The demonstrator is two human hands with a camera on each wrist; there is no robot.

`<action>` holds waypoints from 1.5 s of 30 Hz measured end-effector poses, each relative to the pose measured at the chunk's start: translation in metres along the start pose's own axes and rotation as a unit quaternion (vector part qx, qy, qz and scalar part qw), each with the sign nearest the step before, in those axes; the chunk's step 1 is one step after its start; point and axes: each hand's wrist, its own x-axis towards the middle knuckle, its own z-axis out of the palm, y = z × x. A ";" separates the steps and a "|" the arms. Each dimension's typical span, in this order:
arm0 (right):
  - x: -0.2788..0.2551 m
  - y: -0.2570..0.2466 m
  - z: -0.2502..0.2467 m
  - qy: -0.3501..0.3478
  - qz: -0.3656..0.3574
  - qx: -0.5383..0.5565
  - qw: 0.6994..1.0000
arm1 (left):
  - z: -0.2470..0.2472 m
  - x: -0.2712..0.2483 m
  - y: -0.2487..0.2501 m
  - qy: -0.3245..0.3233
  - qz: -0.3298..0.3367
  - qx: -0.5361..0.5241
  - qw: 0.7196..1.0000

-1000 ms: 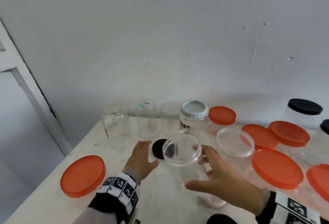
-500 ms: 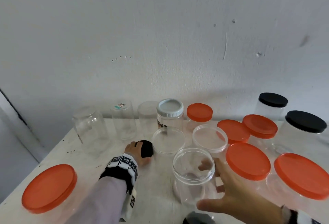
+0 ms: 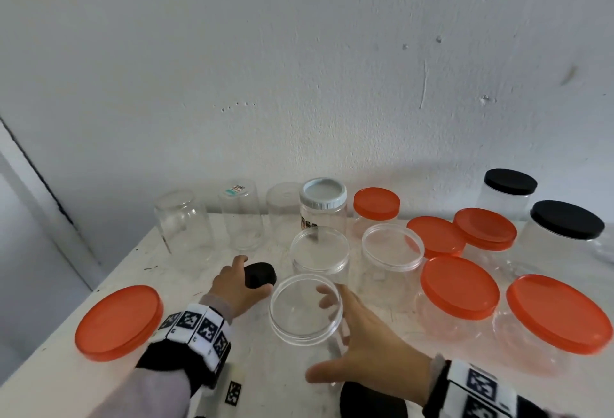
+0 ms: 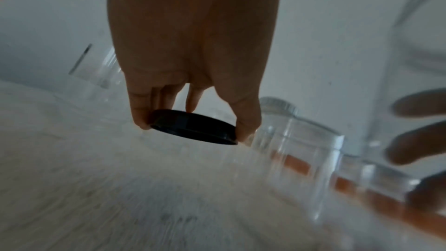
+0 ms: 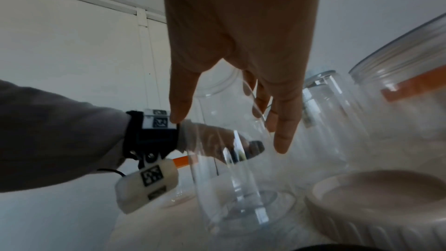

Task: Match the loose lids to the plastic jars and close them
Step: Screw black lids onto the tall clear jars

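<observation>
Two hands are at work low in the head view. The left hand (image 3: pixel 236 288) pinches a small black lid (image 3: pixel 260 275) by its rim, thumb on one side and fingers on the other, and the left wrist view shows that lid (image 4: pixel 193 130) held just clear of the table (image 3: pixel 53 371), flat face up and a little tilted. That rim grip looks chosen so the lid can go down square onto a mouth and be twisted.

The right hand (image 3: pixel 362 341) is spread, fingers straight, cupped round the far side of an open clear jar (image 3: pixel 305 309) at lower centre; whether the palm presses the wall cannot be told. It probably steadies the jar for capping. The jar stands upright on the table, long axis vertical, mouth open to the ceiling, right beside the lid.

Judging by eye, the black lid looks narrower than this jar's mouth, so the match is doubtful. Behind it, two more open jars (image 3: pixel 320 251) wait in mid-frame, and a loose orange lid (image 3: pixel 118 323) lies flat at lower left, well apart from both hands.
</observation>
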 end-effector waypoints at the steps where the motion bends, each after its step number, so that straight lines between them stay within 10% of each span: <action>1: 0.005 -0.001 0.004 0.003 -0.003 -0.010 1.000 | -0.005 -0.005 -0.001 0.012 0.008 -0.010 1.000; 9: 0.031 -0.008 0.020 0.010 -0.015 0.018 1.000 | -0.047 -0.056 0.000 0.098 0.103 -0.139 0.980; 20: 0.036 -0.008 0.020 0.018 0.000 0.034 0.999 | -0.043 -0.103 0.024 0.032 0.237 -0.109 0.965; 40: 0.035 -0.027 -0.032 -0.100 0.007 0.001 0.995 | -0.010 -0.098 -0.006 -0.027 0.191 -0.230 0.954; 45: 0.046 -0.072 -0.045 -0.116 -0.052 -0.172 0.977 | 0.019 -0.099 -0.002 -0.031 0.192 -0.297 0.935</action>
